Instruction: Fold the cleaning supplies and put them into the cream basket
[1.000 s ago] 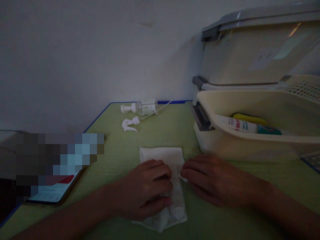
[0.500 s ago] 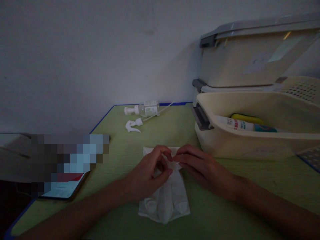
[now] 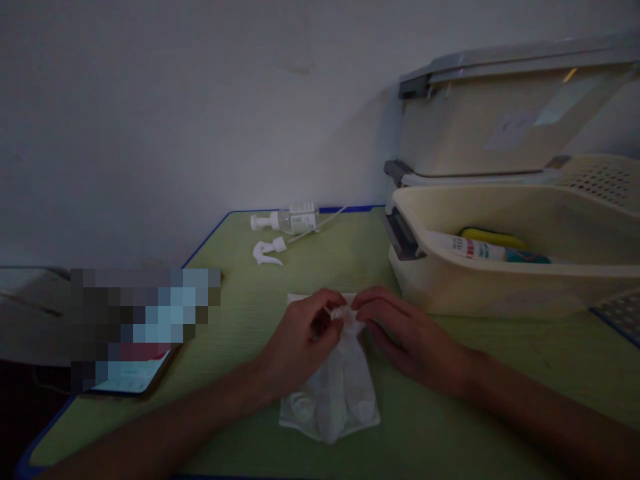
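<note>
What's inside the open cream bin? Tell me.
A white container with red print and a teal section; a yellow item behind it. The bin's near wall covers whatever lies low behind it, so that cannot be seen.

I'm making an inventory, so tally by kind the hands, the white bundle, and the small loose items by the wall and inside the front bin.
Left hand, right hand: 2
White bundle: 1
Pump bottle: 1
Spray head: 1
Labelled container: 1
Yellow pad: 1
Total: 7

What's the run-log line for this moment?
Left hand: holds thin white item | right hand: touches it | beyond: pump bottle on its side, spray head | rightward: cream bin
</note>
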`<state>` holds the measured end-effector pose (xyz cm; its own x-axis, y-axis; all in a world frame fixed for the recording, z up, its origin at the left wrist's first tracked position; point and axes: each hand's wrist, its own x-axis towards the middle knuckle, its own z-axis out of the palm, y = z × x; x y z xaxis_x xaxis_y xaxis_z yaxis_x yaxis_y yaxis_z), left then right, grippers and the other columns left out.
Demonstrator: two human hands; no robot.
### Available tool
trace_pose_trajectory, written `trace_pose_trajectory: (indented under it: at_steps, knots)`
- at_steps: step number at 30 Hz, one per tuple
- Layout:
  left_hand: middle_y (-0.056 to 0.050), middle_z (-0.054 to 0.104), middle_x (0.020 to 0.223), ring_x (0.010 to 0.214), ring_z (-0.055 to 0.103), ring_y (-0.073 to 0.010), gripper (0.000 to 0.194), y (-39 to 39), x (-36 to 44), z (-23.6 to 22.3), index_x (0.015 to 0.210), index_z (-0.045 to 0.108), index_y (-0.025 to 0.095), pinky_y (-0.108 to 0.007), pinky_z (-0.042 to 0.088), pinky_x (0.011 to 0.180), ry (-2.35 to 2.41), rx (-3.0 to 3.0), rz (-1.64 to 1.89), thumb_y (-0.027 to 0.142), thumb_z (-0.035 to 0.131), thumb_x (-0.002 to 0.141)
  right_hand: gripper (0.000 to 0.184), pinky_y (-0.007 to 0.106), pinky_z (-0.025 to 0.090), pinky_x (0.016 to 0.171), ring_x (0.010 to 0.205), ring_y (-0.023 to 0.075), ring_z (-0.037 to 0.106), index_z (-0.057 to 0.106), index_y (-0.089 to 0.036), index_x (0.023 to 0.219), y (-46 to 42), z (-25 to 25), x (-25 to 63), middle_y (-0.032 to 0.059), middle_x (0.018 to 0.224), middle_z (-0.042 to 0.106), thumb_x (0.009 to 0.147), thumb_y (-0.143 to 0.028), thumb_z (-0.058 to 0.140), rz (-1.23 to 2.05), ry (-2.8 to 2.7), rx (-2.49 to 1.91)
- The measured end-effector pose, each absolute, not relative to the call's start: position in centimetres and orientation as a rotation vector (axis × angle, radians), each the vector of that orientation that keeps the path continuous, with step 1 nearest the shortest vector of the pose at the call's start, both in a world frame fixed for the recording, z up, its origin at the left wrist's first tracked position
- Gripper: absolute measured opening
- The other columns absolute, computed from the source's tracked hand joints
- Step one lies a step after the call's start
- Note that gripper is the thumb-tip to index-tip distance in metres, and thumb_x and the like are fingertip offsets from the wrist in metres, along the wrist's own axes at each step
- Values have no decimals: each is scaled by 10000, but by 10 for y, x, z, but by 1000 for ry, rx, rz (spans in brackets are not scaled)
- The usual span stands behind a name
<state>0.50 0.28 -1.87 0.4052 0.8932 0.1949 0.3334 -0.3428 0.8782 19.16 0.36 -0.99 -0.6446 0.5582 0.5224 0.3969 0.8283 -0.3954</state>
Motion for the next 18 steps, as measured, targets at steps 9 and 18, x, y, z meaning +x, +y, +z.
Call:
trace_pose_trajectory:
  at_steps: [9, 18]
  knots:
    - [35, 519, 563, 511, 495, -86, 43, 6, 7, -20, 738, 547, 154, -195, 408, 493, 1126, 1848, 932, 170, 508, 729, 273, 300, 373, 524, 606, 161, 477, 633, -122, 895, 4, 5, 199, 50, 689, 580, 871, -125, 361, -193, -2703, -391]
    - [10, 556, 620, 572, 539, -102, 63, 6, 8, -20, 728, 537, 154, -223, 470, 553, 1071, 1672, 997, 216, 534, 717, 210, 312, 394, 572, 628, 175, 550, 636, -110, 945, 1, 5, 200, 41, 722, 636, 811, -140, 478, -118, -2961, -532]
